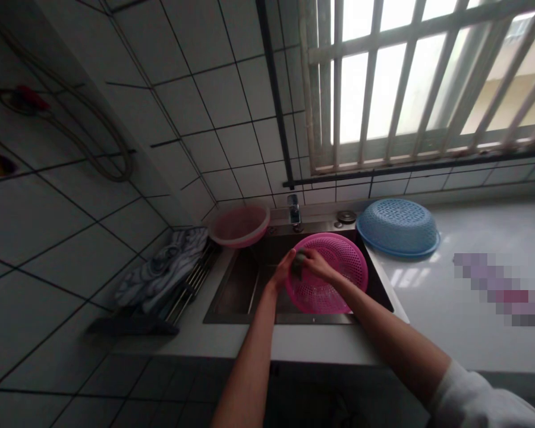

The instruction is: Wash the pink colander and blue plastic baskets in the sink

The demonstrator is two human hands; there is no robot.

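Observation:
A bright pink colander [339,255] is held tilted over the sink [241,291]. Its left rim is gripped by my left hand [283,274], whose fingers close round the edge. Inside the rim, my right hand [318,266] presses a dull green scrubbing cloth or pad [298,266] against the colander; its exact kind is too small to make out. Both forearms reach in from the bottom, and part of the colander's near wall is covered by my right wrist. Behind the colander stands a chrome faucet [294,209].
A pink basin [241,224] rests at the sink's back left corner. On the right of the counter [455,226] lies an upturned blue basket [399,229]. Striped cloth [169,261] lies over a rack at left. A sink strainer [346,216] sits behind; a barred window rises above.

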